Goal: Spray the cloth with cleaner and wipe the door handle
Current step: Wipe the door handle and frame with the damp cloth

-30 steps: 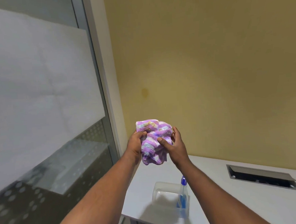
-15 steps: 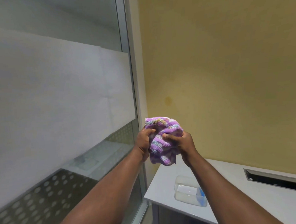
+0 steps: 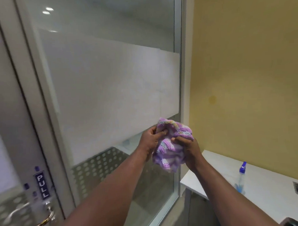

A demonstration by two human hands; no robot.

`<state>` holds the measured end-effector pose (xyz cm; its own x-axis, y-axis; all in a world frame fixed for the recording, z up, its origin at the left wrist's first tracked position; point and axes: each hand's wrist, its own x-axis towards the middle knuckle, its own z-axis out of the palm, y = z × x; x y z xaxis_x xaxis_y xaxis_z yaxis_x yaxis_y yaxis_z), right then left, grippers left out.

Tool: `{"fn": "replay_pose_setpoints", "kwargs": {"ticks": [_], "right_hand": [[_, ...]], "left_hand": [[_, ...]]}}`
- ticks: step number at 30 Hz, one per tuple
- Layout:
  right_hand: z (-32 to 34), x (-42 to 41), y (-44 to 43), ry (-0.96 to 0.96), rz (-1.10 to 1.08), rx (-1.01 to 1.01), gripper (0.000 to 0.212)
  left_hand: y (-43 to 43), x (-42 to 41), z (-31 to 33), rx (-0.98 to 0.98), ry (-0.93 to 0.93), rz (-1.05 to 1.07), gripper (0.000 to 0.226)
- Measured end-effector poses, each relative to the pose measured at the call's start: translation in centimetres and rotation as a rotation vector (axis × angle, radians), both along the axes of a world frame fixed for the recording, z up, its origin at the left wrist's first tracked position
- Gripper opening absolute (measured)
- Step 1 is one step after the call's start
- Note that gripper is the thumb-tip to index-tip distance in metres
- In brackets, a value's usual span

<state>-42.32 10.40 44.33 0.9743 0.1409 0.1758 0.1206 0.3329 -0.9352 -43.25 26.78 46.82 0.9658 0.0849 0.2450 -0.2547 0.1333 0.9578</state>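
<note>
low at left, a "pull" sign [image 3: 42,186] above the door handle [image 3: 32,222]; both hands, left hand [image 3: 150,140] and right hand [image 3: 190,149], fingers curled pinching the bunched purple cloth [image 3: 170,146] before the glass panel [image 3: 109,90], spray bottle [image 3: 241,178] on the white counter [image 3: 269,189].

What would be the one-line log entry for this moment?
left hand: grips purple cloth | right hand: grips cloth | spray bottle: on white desk | door handle: untouched

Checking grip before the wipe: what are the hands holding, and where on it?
Both hold the bunched purple cloth: left hand pinches its upper left edge, right hand grips its right side.
</note>
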Motion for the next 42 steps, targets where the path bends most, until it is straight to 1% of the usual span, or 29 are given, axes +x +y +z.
{"fn": "replay_pose_setpoints", "kwargs": {"ticks": [1,5,7,9,14,18,22,26,29,31,32,33,36,37,39,41,42], "right_hand": [[0.1,-0.5,1.0,0.005,0.033,0.021,0.052],[0.5,-2.4,5.3,0.013,0.223,0.115,0.050],[0.6,-3.2,7.3,0.030,0.280,0.148,0.051],[0.4,-4.2,9.3,0.074,0.318,0.175,0.047],[-1.5,-6.9,13.8,0.144,0.396,0.165,0.042],[-3.9,-9.9,17.3,0.188,0.478,0.149,0.043],[-5.0,-12.0,20.7,0.229,0.514,0.125,0.049],[-5.3,-12.6,24.3,0.217,0.529,0.130,0.048],[-5.4,-13.0,27.3,0.230,0.523,0.136,0.048],[-5.4,-13.5,29.1,0.234,0.516,0.145,0.046],[-5.4,-13.8,29.9,0.233,0.505,0.146,0.044],[-5.5,-14.0,30.8,0.232,0.488,0.145,0.043],[-6.0,-14.4,32.8,0.194,0.384,0.098,0.038],[-6.1,-14.5,33.4,0.173,0.341,0.056,0.038],[-6.3,-14.7,34.5,0.123,0.280,-0.044,0.038],[-6.5,-14.8,35.4,0.069,0.244,-0.118,0.030],[-6.6,-14.8,36.0,0.032,0.238,-0.149,0.025]], "left_hand": [[0.9,-0.7,0.2,0.018,-0.007,0.027,0.026],[4.9,-4.1,0.7,0.062,-0.021,0.155,0.021],[6.6,-5.7,0.7,0.061,-0.014,0.211,0.026],[8.2,-7.6,0.6,0.059,-0.005,0.268,0.030],[12.1,-12.9,-0.5,0.079,0.056,0.408,0.017],[15.2,-17.2,-2.2,0.123,0.120,0.483,0.020],[18.9,-20.3,-3.0,0.164,0.205,0.496,0.023],[22.9,-21.6,-2.9,0.157,0.256,0.444,0.020],[26.1,-21.6,-2.5,0.155,0.262,0.438,0.037],[28.4,-21.5,-2.2,0.203,0.243,0.487,0.041],[29.7,-21.4,-2.1,0.283,0.225,0.538,0.041],[31.0,-21.4,-2.1,0.425,0.206,0.601,0.041],[34.5,-21.8,-2.4,0.998,0.158,0.775,0.043],[35.6,-21.8,-2.4,1.156,0.115,0.787,0.046],[37.5,-21.5,-2.3,1.419,-0.028,0.750,0.052],[39.0,-20.7,-2.0,1.617,-0.165,0.709,0.056],[39.6,-20.2,-1.8,1.675,-0.228,0.707,0.057]]}}
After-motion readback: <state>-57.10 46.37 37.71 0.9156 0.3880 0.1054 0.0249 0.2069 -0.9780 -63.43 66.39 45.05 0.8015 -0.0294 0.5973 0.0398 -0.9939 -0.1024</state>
